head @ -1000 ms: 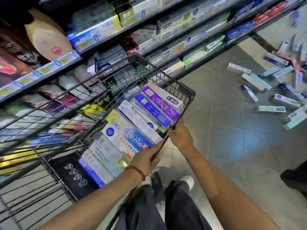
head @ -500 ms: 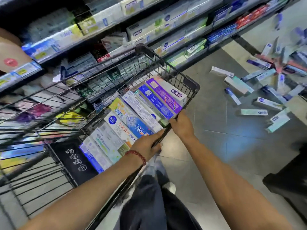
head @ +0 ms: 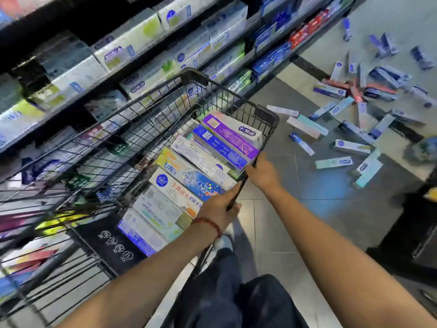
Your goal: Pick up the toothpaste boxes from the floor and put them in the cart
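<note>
Both hands are closed on the near rail of the cart [head: 236, 95] — left hand [head: 218, 207] nearer, right hand [head: 261, 172] farther along. Stacked toothpaste boxes [head: 201, 159] are held in its basket, while many more boxes [head: 354, 119] are scattered on the floor [head: 307, 221] at far right.

A shop aisle, seen from above at head height, most likely a supermarket or drugstore. Long tiered shelves [head: 146, 58] run along the left side, packed tightly with boxed toothpaste and similar care products in white, blue, green and red, with price strips on the shelf edges. A black wire shopping cart [head: 238, 100] stands beside the shelves, its basket holding a row of toothpaste boxes [head: 212, 150]. The floor [head: 331, 209] is grey tile, and many more toothpaste boxes on the floor [head: 354, 119] lie scattered across it farther down the aisle.
</note>
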Tool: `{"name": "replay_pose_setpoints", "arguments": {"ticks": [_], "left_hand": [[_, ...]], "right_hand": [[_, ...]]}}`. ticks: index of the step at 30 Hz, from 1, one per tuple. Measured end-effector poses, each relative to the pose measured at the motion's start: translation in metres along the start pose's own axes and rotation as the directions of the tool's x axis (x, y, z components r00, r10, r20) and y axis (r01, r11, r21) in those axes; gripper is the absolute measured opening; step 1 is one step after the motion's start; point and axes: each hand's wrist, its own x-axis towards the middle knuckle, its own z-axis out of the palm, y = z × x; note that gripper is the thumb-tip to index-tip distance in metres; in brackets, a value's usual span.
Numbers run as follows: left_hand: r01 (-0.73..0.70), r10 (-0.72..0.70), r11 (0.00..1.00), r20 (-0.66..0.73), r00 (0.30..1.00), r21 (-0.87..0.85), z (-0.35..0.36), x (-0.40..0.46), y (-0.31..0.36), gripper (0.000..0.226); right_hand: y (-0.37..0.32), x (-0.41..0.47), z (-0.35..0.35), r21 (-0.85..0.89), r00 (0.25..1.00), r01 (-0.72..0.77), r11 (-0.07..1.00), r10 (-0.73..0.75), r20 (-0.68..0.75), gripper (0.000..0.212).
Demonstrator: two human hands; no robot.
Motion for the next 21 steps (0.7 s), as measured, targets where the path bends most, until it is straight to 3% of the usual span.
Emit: {"name": "replay_pose_setpoints", "arguments": {"ticks": [12, 21], "left_hand": [[-0.004, 0.005, 0.983, -0.001, 1.000, 0.185, 0.003, 0.111, 0.071, 0.056], [0.012, -0.005, 0.984, -0.040, 0.999, 0.178, -0.004, 0.179, 0.105, 0.053]], "right_hand": [[0.014, 0.094, -0.089, 0.103, 0.999, 0.024, 0.994, -0.027, 0.028, 0.039], [0.010, 0.159, -0.129, 0.008, 0.999, 0.023, 1.000, -0.024, 0.047, 0.060]]}}
